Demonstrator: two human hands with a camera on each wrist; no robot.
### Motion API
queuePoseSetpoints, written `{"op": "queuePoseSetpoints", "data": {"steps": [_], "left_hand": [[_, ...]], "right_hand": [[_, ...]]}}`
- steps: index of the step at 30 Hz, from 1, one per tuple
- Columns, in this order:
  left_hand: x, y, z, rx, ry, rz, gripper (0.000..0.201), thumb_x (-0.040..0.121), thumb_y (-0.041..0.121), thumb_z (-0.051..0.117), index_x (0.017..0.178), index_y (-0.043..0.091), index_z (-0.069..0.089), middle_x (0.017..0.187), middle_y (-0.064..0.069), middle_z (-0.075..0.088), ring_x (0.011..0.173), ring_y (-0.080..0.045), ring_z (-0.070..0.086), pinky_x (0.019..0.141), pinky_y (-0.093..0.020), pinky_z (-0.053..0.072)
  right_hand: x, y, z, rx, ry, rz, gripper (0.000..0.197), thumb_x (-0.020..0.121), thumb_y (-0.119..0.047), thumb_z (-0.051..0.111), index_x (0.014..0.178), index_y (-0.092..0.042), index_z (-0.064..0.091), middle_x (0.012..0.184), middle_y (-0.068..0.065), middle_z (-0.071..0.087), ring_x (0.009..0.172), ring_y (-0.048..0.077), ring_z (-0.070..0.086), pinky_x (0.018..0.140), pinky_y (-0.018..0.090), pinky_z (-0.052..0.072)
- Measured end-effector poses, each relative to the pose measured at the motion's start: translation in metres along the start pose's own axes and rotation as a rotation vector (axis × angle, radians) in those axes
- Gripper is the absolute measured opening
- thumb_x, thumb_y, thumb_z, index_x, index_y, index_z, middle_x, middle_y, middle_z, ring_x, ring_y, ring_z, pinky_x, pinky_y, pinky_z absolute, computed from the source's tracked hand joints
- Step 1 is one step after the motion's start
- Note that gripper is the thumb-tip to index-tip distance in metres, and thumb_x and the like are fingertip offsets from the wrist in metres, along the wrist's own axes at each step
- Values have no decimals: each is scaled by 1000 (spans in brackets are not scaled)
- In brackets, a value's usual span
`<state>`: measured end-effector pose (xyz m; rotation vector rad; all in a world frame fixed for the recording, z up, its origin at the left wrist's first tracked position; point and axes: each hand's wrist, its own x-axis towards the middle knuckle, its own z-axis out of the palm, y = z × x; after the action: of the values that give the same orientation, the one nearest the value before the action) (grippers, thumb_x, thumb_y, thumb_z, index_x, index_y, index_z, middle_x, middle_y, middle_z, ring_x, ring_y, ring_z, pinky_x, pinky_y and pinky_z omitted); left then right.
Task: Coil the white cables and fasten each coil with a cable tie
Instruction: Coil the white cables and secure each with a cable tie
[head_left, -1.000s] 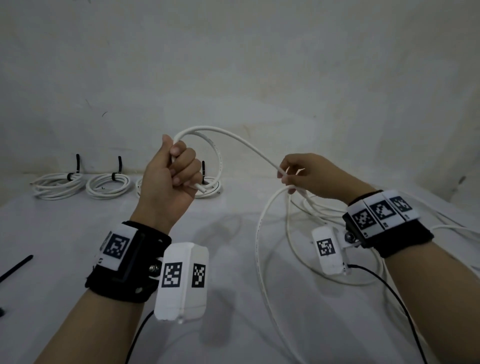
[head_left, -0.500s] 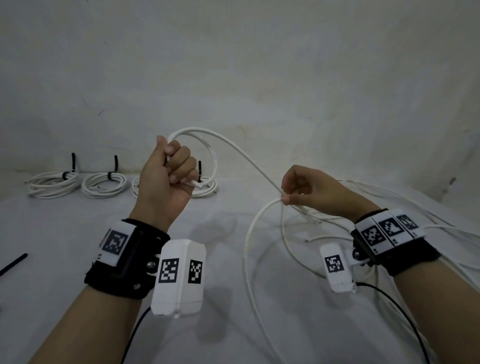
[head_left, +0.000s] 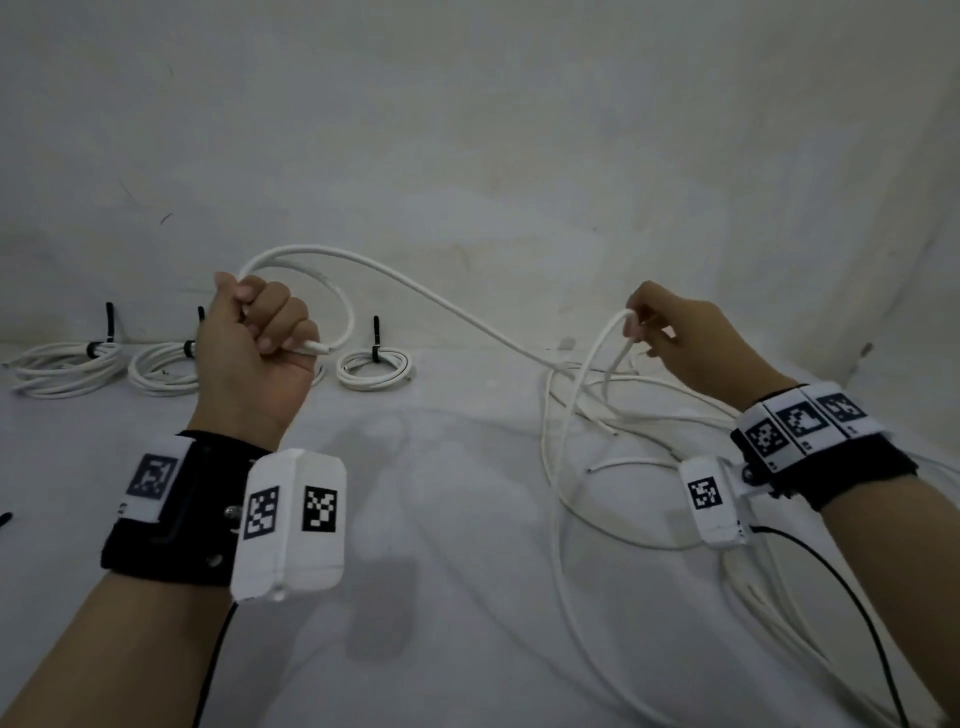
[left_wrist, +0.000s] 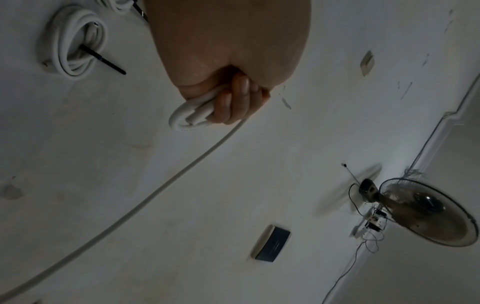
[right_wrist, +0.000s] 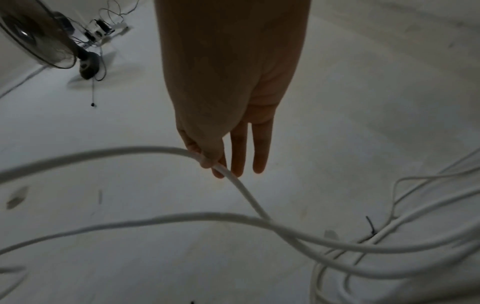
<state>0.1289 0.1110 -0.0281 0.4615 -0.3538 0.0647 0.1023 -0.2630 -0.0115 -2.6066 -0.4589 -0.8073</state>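
My left hand is raised in a fist and grips the end of a white cable, which makes one small loop above the fist. In the left wrist view the fingers curl round the doubled cable. The cable runs right and down toward a loose tangle on the white surface. My right hand pinches another stretch of cable between thumb and forefinger; in the right wrist view the cable passes under the thumb while two fingers hang straight.
Three tied coils with black cable ties lie along the back wall. A black tie lies at the left edge, another tie among the loose cables. A fan stands on the floor.
My right hand has moved right and up, drawing a stretch of cable away from the left hand. The left fist still holds its loop.
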Motion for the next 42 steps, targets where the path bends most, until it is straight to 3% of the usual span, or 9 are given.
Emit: {"op": "queuePoseSetpoints", "data": {"steps": [10, 16, 19, 23, 28, 32, 37, 39, 42], "left_hand": [[-2, 1, 7, 70, -67, -74, 62, 104, 31, 17, 49, 22, 46, 40, 6, 28, 31, -6, 25, 37, -15, 22], [-13, -14, 32, 143, -101, -119, 59, 101, 38, 23, 49, 22, 47, 39, 6, 27, 30, -5, 25, 36, -15, 19], [-16, -15, 38, 118, -105, -126, 57, 100, 38, 25, 50, 22, 46, 39, 7, 27, 29, -5, 25, 35, -15, 19], [-16, -12, 39, 121, -101, -116, 57, 101, 38, 25, 50, 22, 46, 39, 6, 26, 30, -6, 24, 36, -15, 19], [-14, -3, 35, 78, -116, -90, 60, 102, 36, 22, 50, 21, 47, 40, 7, 27, 30, -6, 25, 36, -14, 21], [-11, 12, 29, -11, -103, -48, 59, 103, 37, 22, 52, 19, 46, 41, 7, 28, 32, -7, 25, 37, -15, 23], [-12, 5, 33, 41, -87, -53, 60, 104, 36, 22, 51, 19, 45, 42, 8, 27, 32, -5, 24, 37, -15, 24], [-13, -1, 36, 86, -74, -59, 56, 103, 38, 22, 54, 20, 42, 42, 8, 26, 32, -5, 23, 36, -15, 25], [-14, -7, 37, 184, -58, -62, 48, 103, 39, 19, 63, 19, 35, 41, 9, 25, 33, -5, 23, 37, -15, 27]], "right_hand": [[-26, 44, 9, -332, -306, 103, 22, 93, -1, 49, 103, -4, 68, 93, 15, 64, 86, 34, 61, 73, 33, 42], [-3, -46, 21, 164, -66, 80, 23, 96, -19, 53, 116, -20, 64, 104, -3, 66, 93, 9, 61, 84, 17, 46], [5, -97, 29, 361, -157, 91, 31, 92, -38, 54, 123, -31, 55, 103, -14, 64, 94, -3, 60, 79, 7, 43], [9, -119, 49, 341, -287, 81, 26, 94, -21, 56, 118, -24, 47, 92, -4, 66, 84, 9, 66, 76, 20, 50], [15, -104, 50, 484, -82, 122, 12, 98, -12, 43, 103, -20, 48, 74, 1, 53, 59, 14, 56, 67, 38, 54], [11, -86, 46, 240, 4, -20, 8, 100, -15, 40, 104, -20, 44, 70, 7, 47, 58, 18, 45, 59, 40, 41], [4, -101, 62, -189, -167, -323, 11, 96, -14, 49, 105, -9, 55, 88, 5, 50, 60, 24, 51, 49, 36, 43], [2, -114, 65, -236, -178, -439, 11, 93, -11, 53, 102, -10, 59, 87, 6, 51, 55, 25, 51, 40, 25, 32], [0, -135, 64, -150, -177, -528, 24, 89, -1, 52, 107, -12, 61, 88, 8, 50, 63, 30, 58, 44, 36, 40]]}}
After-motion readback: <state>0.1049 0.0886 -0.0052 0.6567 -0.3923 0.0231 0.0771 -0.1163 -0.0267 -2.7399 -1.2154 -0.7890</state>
